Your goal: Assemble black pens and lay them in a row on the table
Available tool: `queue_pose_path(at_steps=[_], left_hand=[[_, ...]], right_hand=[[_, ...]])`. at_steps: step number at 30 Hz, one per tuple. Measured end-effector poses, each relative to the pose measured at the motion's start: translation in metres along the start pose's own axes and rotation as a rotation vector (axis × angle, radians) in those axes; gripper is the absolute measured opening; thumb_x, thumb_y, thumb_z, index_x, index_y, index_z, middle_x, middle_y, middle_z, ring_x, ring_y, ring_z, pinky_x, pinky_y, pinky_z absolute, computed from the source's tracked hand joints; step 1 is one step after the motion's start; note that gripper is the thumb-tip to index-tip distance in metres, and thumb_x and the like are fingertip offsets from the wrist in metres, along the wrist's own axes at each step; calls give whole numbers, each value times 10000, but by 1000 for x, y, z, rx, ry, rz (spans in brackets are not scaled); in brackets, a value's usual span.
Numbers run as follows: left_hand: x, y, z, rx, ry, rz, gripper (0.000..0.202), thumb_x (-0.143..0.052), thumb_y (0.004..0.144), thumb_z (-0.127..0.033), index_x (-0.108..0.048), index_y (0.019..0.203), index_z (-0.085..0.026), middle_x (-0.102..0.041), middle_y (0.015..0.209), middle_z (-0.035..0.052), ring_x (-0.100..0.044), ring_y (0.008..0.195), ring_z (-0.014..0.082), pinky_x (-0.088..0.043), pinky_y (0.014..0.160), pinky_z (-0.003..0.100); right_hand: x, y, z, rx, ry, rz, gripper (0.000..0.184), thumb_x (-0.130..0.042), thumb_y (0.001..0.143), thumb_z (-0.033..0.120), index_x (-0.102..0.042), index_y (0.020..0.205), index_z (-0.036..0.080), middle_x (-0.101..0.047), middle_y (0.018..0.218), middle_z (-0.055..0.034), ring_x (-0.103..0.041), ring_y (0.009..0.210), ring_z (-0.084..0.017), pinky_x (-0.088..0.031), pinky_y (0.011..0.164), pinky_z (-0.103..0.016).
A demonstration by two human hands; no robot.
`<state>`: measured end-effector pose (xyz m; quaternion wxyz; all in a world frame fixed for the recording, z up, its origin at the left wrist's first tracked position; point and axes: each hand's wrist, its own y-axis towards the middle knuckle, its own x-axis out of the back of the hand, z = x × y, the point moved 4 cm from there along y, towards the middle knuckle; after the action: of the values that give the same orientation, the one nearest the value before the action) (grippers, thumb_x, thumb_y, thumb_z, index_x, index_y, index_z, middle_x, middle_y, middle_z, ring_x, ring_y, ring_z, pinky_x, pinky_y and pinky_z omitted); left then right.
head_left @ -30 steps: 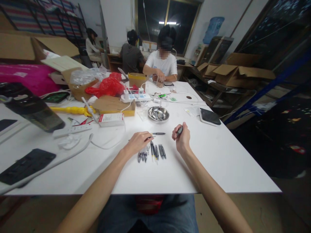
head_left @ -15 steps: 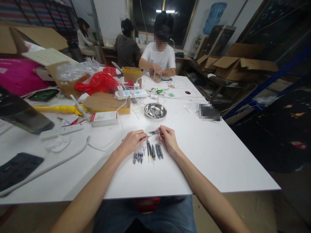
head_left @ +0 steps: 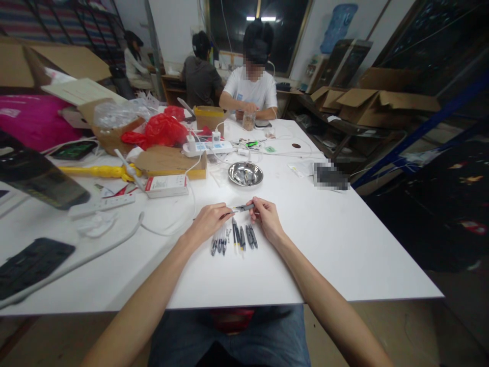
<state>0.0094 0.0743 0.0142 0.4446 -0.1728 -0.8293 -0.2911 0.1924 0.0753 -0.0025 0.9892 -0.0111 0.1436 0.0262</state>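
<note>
My left hand (head_left: 210, 220) and my right hand (head_left: 266, 217) meet over the white table (head_left: 344, 244) and pinch the two ends of one dark grey pen (head_left: 244, 207), held level just above the surface. Just below the hands, several dark pens and pen parts (head_left: 234, 239) lie side by side in a row. A steel bowl (head_left: 245, 174) with small metal pieces inside stands a little beyond the hands.
A white power strip (head_left: 208, 148), a cardboard box (head_left: 170, 162), a red plastic bag (head_left: 162, 130) and a white carton (head_left: 167, 185) crowd the left half. A dark tablet (head_left: 32, 262) lies at the near left. A person in a white shirt (head_left: 252, 94) sits at the far end.
My right hand, which held a small dark piece off to the right, has come left to the pen in my left hand. Both hands now grip that pen.
</note>
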Motion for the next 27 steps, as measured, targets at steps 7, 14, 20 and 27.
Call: queue_pose_path(at_steps=[7,14,20,27], left_hand=[[2,1,-1,11,-16,-2,290,-489,1000,-333,-726,920,-187,-628,788,21,-599,719,125,-421,688,228],[0,1,-1,-2,-2,4,285,-486,1001,-315,-720,911,-180,-632,790,22,-602,727,125,-425,696,227],[1,1,-3,25,-10,9,275,-497,991,-309,-718,894,-176,-662,818,30,-622,736,137,-452,703,236],[0,0,-2,96,-98,-66,446,-561,930,-269,-522,1375,-255,-689,1103,35,-671,921,164,-528,855,280]], right_hand=[[-4,-1,-2,-15,13,23,431,-714,779,578,-706,812,149,-583,582,21,-480,440,-87,-463,413,-209],[-7,-3,-1,-18,6,36,443,-715,774,587,-712,819,146,-609,596,16,-488,444,-86,-466,423,-212],[-9,-3,-3,-23,-4,65,427,-713,777,580,-730,831,157,-625,621,11,-482,449,-87,-473,435,-219],[-14,-6,0,87,-163,147,320,-760,762,481,-785,905,196,-627,664,15,-509,493,-101,-492,474,-235]])
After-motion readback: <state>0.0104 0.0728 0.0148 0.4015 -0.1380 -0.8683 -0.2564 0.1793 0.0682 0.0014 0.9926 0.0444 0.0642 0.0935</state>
